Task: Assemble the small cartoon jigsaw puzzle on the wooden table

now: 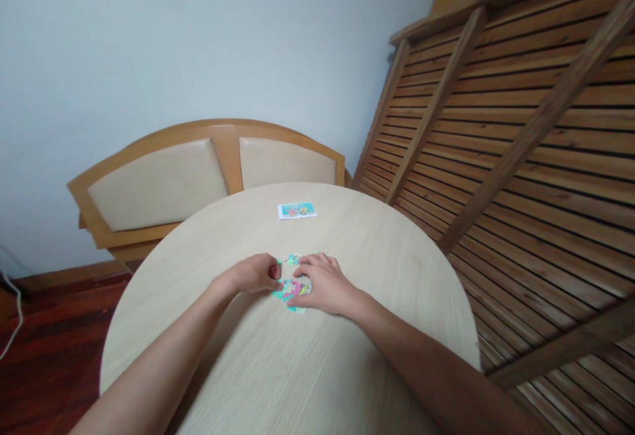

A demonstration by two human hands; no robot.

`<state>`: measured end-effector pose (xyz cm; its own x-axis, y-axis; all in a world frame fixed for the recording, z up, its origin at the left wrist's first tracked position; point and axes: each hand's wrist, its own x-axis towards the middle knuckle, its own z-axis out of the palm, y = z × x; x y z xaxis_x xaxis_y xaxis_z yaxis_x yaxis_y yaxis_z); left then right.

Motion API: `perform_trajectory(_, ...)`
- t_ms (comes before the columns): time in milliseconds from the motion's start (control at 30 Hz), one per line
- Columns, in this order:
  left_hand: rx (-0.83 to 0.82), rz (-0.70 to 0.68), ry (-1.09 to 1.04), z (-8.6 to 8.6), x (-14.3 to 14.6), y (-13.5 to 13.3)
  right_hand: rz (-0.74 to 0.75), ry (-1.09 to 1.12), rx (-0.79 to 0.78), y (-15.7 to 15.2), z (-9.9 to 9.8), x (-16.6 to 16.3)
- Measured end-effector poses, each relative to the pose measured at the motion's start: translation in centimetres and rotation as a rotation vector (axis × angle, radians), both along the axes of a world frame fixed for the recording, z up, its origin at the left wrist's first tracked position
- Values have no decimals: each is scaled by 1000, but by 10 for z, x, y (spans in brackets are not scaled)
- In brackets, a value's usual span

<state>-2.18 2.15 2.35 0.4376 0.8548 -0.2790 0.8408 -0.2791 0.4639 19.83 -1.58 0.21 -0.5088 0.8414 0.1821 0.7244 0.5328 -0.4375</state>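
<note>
A partly joined jigsaw puzzle (294, 287) in turquoise, pink and yellow lies on the round table between my hands. Loose puzzle pieces (292, 260) lie just beyond it. My left hand (258, 272) is at the puzzle's left side, its fingers curled and its thumb at the left edge; what its fingertips hold is too small to make out. My right hand (323, 283) rests over the right side with fingers and thumb apart, covering part of the puzzle. Below the thumb, another turquoise piece (296, 310) shows.
A small picture card (297, 210) with a turquoise cartoon scene lies toward the far side of the pale round table (278, 369). Behind the table stands a padded wooden headboard (225, 157) against the wall. A slatted wooden frame (476, 131) leans along the right.
</note>
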Motion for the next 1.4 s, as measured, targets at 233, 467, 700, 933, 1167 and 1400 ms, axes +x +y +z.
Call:
perform_trajectory(233,-32,-49,-14,8,2,-7,-78,-6,-27,4,4,6)
perform_trajectory(467,-51,-78,-14,11,7,-13,-40,-87,-122,4,11,16)
perform_trajectory(700,-20,-91,44,3,9,-10,-68,-133,-161,5,11,16)
perform_trajectory(933,-49,-97,5,4,8,-10,-60,-121,-168,4,13,16)
perform_trajectory(1167,-106,-103,-104,4,11,-13,-41,-108,-170,5,14,16)
perform_trajectory(1400,-37,-155,-70,4,12,-11,-35,-102,-168,4,14,18)
